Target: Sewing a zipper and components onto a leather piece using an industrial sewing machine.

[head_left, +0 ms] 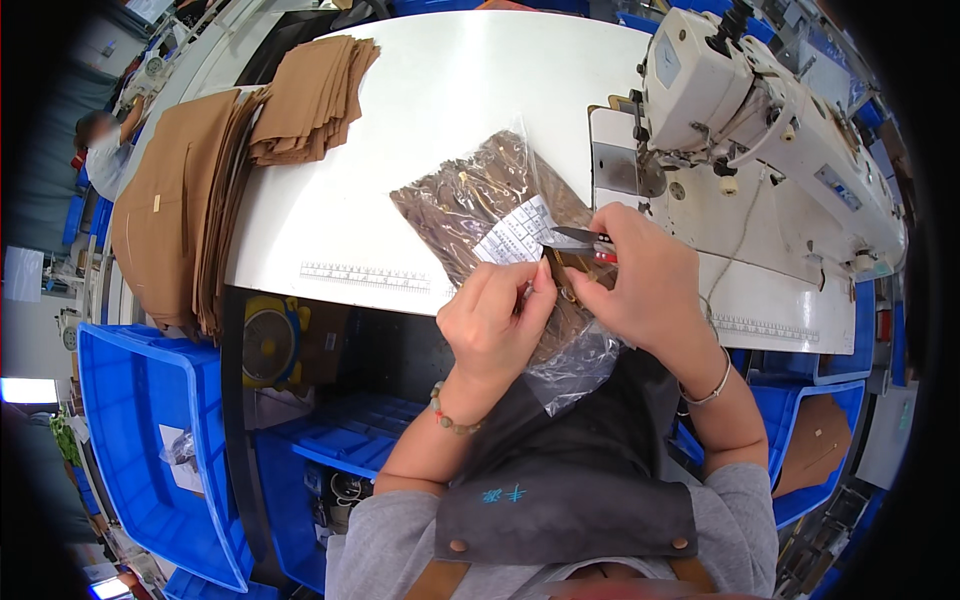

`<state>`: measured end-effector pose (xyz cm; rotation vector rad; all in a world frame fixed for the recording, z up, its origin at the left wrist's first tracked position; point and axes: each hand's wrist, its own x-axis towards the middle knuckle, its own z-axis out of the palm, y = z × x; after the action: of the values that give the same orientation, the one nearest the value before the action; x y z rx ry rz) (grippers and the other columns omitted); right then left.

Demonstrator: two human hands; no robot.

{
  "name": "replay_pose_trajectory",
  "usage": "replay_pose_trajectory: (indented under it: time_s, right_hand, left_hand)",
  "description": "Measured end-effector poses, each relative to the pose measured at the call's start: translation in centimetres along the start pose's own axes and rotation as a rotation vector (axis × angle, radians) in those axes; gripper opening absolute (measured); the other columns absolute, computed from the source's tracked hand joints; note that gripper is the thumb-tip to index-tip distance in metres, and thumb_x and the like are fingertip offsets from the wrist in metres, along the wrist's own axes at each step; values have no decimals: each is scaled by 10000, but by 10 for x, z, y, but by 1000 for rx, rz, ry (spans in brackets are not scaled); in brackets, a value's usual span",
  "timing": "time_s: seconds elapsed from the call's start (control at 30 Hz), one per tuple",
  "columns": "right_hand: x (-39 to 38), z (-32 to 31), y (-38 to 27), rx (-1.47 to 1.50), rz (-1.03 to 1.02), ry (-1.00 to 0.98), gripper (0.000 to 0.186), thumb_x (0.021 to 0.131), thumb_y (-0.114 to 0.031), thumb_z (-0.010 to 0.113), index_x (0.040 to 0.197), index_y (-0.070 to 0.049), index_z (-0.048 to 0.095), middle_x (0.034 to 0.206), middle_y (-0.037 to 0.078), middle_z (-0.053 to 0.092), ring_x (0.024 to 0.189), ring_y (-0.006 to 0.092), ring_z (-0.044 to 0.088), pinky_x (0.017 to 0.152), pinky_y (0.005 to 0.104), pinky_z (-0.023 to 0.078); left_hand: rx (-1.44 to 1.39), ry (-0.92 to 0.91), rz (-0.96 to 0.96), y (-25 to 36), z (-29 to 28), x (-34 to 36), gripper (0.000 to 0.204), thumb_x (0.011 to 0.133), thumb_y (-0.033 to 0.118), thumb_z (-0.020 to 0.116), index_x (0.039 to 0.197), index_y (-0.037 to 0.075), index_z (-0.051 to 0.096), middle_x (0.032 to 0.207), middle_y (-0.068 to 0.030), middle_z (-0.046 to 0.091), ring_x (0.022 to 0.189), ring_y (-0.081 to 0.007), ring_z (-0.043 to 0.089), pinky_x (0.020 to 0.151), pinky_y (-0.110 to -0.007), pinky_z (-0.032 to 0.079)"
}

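Note:
A clear plastic bag (437,213) full of brown pieces lies on the white table, its near end hanging over the front edge. A white printed label (513,232) shows on it. My right hand (645,280) is closed on a pair of small thread snips (575,235) with dark blades, which point left over the bag beside the label. My left hand (495,315) is closed in a pinch close to the blades, above the bag. Whatever its fingertips hold is too small to make out.
A white sewing machine (725,100) stands at the right of the table (340,215). Stacks of brown fabric pieces (180,200) (310,100) are at the left. A blue bin (150,470) stands lower left; another blue bin (815,450) with brown fabric is at the right.

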<state>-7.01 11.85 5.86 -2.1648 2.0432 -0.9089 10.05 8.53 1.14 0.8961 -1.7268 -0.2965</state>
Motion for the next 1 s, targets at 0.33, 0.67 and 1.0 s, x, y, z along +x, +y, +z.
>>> replay_pose_trajectory:
  time_s: [0.33, 0.67, 1.0]
  right_hand:
    - [33, 32, 7, 93, 29, 66, 284, 768, -159, 751, 1032, -119, 656, 829, 90, 722, 724, 310, 708, 606, 424, 522]
    - [54, 37, 35, 159, 123, 108, 163, 793, -86, 669, 950, -121, 692, 704, 130, 669, 698, 357, 684, 627, 455, 516]
    - [51, 41, 40, 88, 83, 145, 150, 812, -89, 666, 960, -109, 678, 744, 122, 682, 719, 353, 687, 639, 465, 516]
  left_hand:
    - [3, -46, 32, 0, 0, 0, 150, 819, 2, 840, 837, 47, 698, 682, -33, 626, 532, -120, 580, 480, -256, 427]
    - [43, -182, 18, 7, -36, -7, 179, 794, -16, 826, 886, 39, 682, 773, -61, 654, 649, -187, 642, 592, -286, 500]
    - [62, -272, 561, -52, -46, 54, 533, 922, 362, 692, 562, 68, 430, 580, -66, 403, 535, -278, 473, 676, -385, 516]
